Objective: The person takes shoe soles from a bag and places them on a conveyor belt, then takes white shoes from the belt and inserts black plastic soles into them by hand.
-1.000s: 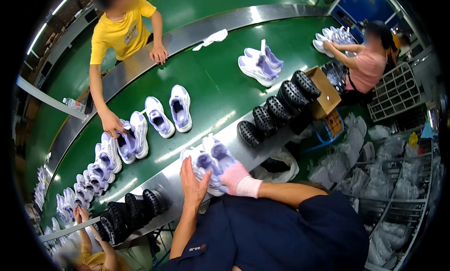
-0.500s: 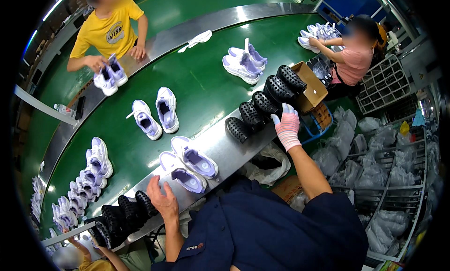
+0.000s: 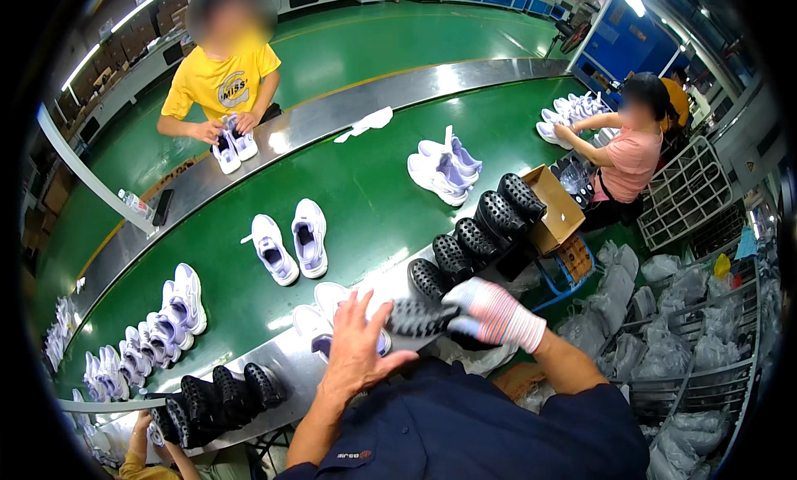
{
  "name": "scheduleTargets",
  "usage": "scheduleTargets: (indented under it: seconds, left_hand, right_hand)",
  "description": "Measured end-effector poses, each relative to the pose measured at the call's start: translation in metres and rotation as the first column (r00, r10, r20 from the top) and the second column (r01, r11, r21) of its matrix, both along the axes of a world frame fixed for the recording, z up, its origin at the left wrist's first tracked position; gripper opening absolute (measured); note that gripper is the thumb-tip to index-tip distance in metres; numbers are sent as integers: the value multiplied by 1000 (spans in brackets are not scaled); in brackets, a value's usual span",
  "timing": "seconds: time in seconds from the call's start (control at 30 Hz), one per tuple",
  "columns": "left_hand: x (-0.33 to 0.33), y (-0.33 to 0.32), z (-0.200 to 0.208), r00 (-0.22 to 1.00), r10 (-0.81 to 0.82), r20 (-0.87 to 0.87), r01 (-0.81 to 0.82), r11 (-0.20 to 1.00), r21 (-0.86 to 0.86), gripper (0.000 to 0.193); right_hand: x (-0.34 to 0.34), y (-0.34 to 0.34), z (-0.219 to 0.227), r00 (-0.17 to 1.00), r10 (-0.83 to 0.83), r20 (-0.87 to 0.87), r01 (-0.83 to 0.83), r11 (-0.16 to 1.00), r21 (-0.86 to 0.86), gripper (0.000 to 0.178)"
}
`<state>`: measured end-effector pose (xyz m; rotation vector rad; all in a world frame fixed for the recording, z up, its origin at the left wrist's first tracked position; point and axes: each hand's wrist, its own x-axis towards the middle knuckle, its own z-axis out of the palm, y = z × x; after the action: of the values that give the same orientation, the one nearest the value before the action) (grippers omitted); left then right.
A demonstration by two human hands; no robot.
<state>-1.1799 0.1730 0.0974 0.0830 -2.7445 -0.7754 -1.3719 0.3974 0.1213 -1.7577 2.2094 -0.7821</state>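
My right hand (image 3: 498, 314), in a striped knit glove, grips a black perforated shoe last (image 3: 419, 317), which is smeared by motion. It hovers low over the metal ledge, just right of a pair of white and lavender sneakers (image 3: 314, 324). Over that pair reaches my bare left hand (image 3: 361, 347), fingers and thumb spread. It hides much of the sneakers, and whether it touches them I cannot tell. More black perforated lasts (image 3: 477, 239) stand in a row beyond my right hand, the closest of them right beside the glove.
Sneaker pairs (image 3: 286, 246) stand on the green belt, with a row (image 3: 158, 339) at left. Other black lasts (image 3: 220, 397) line the near ledge. An open cardboard box (image 3: 558, 210) is at right, by a rack of plastic-wrapped items (image 3: 664, 339). Co-workers handle sneakers across the belt and at far right.
My right hand has come back from the row toward me, bringing a black last. My left hand has moved right and up over the near sneakers. The co-worker opposite has lowered a sneaker pair.
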Motion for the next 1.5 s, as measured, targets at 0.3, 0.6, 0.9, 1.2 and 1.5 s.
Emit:
scheduleTargets:
  seconds: [0.3, 0.6, 0.9, 1.2, 1.5]
  left_hand:
    - [1, -6, -52, 734, -499, 461, 315, 851, 420, 65]
    - [12, -45, -90, 892, 451, -14, -451, 890, -61, 77]
    - [-43, -60, -170, 951, 164, 262, -185, 981, 58, 15]
    - [-33, -28, -188, 931, 359, 72, -362, 874, 325, 72]
    - [-51, 3, -222, 646, 549, 530, -711, 686, 155, 84]
  right_hand:
    - [65, -28, -14, 979, 195, -60, -138, 851, 507, 43]
    - [69, -45, -63, 976, -170, 138, 48, 780, 624, 52]
    - [71, -118, -108, 968, -247, -48, 210, 683, 699, 39]
    - [71, -108, -167, 869, -484, -102, 478, 768, 427, 37]
    - [50, -126, -229, 753, -656, -61, 570, 602, 560, 32]
